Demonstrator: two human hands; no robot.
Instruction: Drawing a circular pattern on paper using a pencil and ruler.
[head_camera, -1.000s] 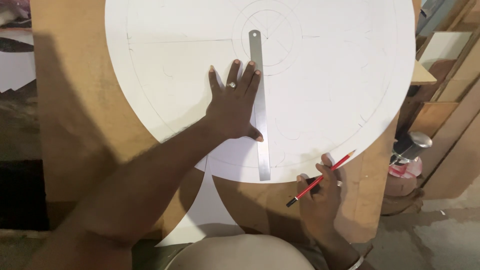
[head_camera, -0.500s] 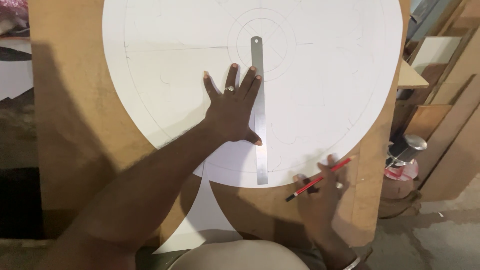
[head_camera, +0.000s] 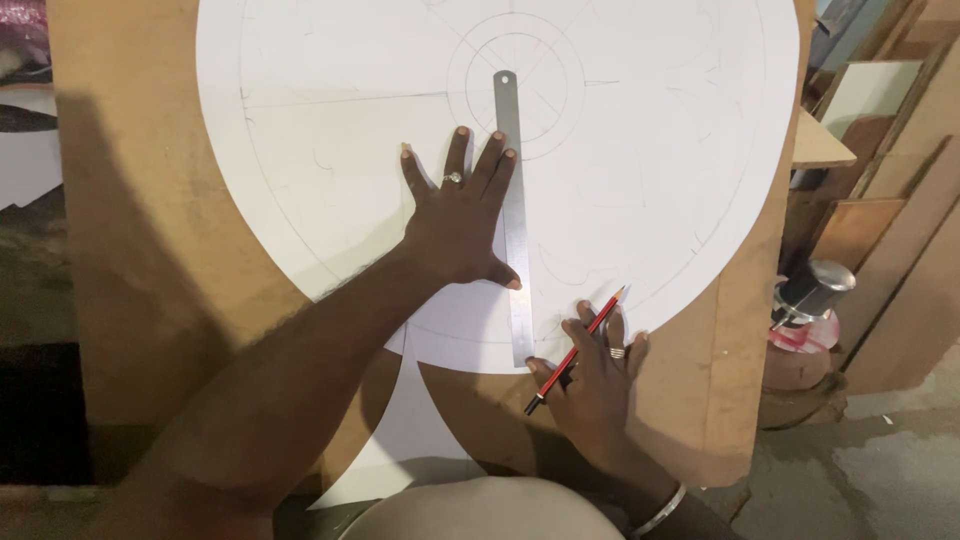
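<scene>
Brown board (head_camera: 150, 250) under white paper disc (head_camera: 330, 120), I see left hand (head_camera: 460, 225) flat, fingers spread, pinning steel ruler (head_camera: 514, 215) running lengthwise away from me, right hand (head_camera: 595, 375) just right of its near end pinching red pencil (head_camera: 577, 350).

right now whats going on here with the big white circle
A person leans over a large white paper disc lying on a brown board. The left hand lies flat on the disc, pinning a metal ruler that runs from the drawn centre rings towards the near edge. The right hand rests at the disc's near edge, holding a red pencil with its tip on the paper just right of the ruler.
</scene>
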